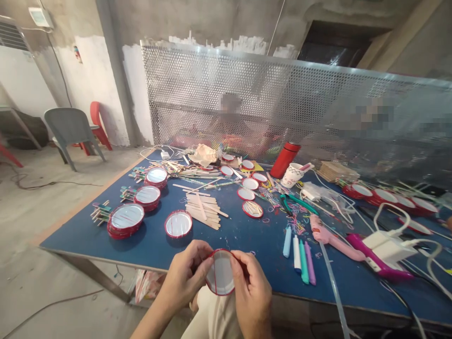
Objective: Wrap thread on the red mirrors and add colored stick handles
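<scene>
At the table's near edge, my left hand (189,273) and my right hand (252,289) grip a round red-rimmed lid (224,272) from both sides. Its pale inner face is toward me, and a thin red band runs across it near the left. Both thumbs press on the rim; the fingers behind it are partly hidden. Just beyond my left hand lies a similar lid (178,223) with bands across it. Behind that is a pile of flat wooden craft sticks (203,212).
On the blue table (148,247), banded lids with sticks (126,217) stand stacked at left. Markers (303,259), a pink glue gun (335,242), a power strip (379,261) with white chargers, green pliers (300,203), a paper cup (294,174) and a red flask (285,159) are to the right.
</scene>
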Available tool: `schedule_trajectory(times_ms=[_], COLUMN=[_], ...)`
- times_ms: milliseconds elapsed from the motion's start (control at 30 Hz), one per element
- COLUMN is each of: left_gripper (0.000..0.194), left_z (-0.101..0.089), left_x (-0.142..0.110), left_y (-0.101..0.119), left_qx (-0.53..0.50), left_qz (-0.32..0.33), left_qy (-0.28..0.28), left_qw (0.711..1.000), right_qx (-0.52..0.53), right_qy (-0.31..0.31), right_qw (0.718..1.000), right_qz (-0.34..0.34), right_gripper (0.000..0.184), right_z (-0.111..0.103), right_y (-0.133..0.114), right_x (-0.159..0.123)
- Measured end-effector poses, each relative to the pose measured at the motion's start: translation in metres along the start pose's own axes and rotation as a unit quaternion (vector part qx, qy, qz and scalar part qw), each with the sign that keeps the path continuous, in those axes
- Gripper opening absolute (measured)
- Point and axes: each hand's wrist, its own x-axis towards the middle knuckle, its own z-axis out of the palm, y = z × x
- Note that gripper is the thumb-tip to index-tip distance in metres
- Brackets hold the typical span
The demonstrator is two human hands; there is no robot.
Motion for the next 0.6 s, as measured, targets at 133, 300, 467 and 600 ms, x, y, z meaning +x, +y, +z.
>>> schedule_trajectory(times_ms=[133, 300, 467, 600], left_gripper=[0.018, 0.015, 0.012, 0.011], left_z=[-0.0016, -0.0009, -0.0011, -0.0007], left_x=[-0.0007, -0.0007, 0.0005, 0.0005], left_y=[-0.0025, -0.0009, -0.0012, -0.0034], left_qx=[0.022, 0.059, 0.048, 0.049], left_qz=[0.007, 0.024, 0.016, 0.010], left_qy=[-0.005, -0.003, 0.007, 0.018], left_qw=[1.000, 0.998, 0.999, 0.999], right_qx=[-0.002, -0.018, -0.018, -0.014], right_qy=[0.002, 0.001, 0.004, 0.015], right_qw=[1.000, 1.000, 1.000, 1.000], right_qz=[-0.005, -0.014, -0.011, -0.004], right_gripper=[0.016, 0.015, 0.016, 0.018], right_z=[0.0011, 0.0011, 0.0009, 0.0012], right_y=[0.0022, 0.0039, 0.0033, 0.0017], right_x=[-0.0015, -0.0026, -0.0025, -0.0027])
